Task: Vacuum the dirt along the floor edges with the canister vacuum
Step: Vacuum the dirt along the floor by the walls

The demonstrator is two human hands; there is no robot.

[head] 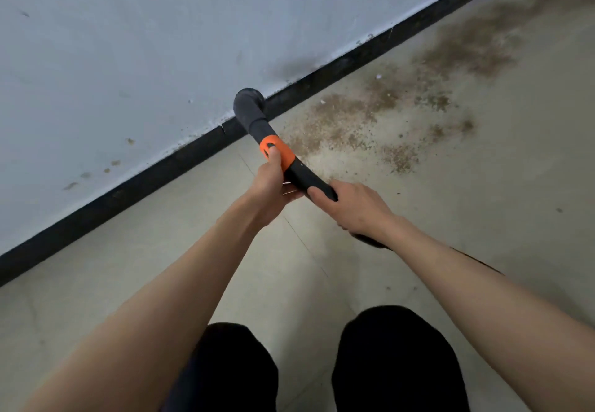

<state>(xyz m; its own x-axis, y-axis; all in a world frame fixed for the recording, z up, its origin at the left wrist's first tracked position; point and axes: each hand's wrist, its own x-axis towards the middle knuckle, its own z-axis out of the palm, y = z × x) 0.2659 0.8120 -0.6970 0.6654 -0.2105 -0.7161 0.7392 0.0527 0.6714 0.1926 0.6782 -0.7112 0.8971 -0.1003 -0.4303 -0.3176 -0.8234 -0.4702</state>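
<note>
**A:** You're mid-sweep, by my reading. Both your hands are wrapped round the vacuum wand (pixel 291 167): your left hand (pixel 273 186) grips it with the thumb lying up on the orange collar (pixel 276 151), and your right hand (pixel 357 209) curls over the black grip nearer you. The wand slopes away from you towards the wall, and its grey elbow (pixel 249 109) turns down just where the floor meets the skirting. The nozzle mouth itself is hidden under that bend, so I can't tell if it touches the floor.

**B:** And what does the next move ask of me?

**A:** The dirt (pixel 380 112) lies to the right of the nozzle, a brown scatter running along the edge into the far right corner of the view. I'd judge you need to draw the nozzle rightwards along the skirting, keeping it low and close in.

**B:** Tell me about the room, biggest first.

**A:** The wall (pixel 112 41) fills the left and far side, pale blue-grey, scuffed, with a dark smudge above the elbow. The floor (pixel 467 250) is pale and smooth, with faint tile seams near you. The black skirting (pixel 128 188) runs diagonally between them from near left to far right. Smallest, a few white flecks (pixel 379 76) sit among the grit. The canister is not in view.
</note>
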